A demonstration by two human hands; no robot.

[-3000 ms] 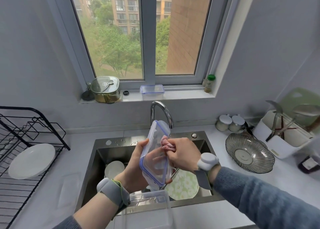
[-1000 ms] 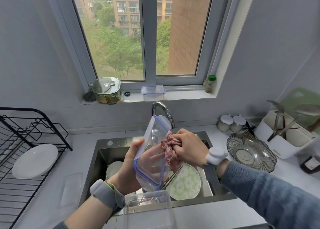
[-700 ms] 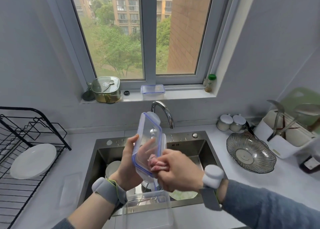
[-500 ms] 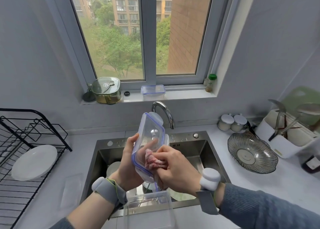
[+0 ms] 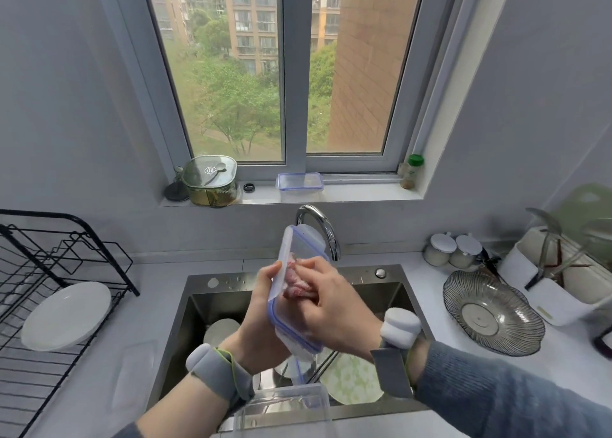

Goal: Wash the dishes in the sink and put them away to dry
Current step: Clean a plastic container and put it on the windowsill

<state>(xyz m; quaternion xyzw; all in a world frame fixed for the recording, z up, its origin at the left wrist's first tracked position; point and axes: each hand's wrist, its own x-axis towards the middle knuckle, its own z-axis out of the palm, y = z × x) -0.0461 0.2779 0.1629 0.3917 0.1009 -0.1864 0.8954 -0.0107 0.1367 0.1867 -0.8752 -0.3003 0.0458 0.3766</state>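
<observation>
Grey counter with steel sink under window; left hand gripping upright lid, right hand clutching cloth against it.

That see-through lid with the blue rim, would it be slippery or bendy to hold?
Probably light and fairly stiff: the lid stands upright in the left hand without sagging. Likely slippery if wet, since the right hand rubs a cloth on it.

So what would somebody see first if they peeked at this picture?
Probably the two hands in the middle, above the sink: the left hand holds a clear lid with a blue edge upright, and the right hand rubs it with a pink cloth. Next, the big window with green trees, and the white plate in the black rack at left.
</observation>
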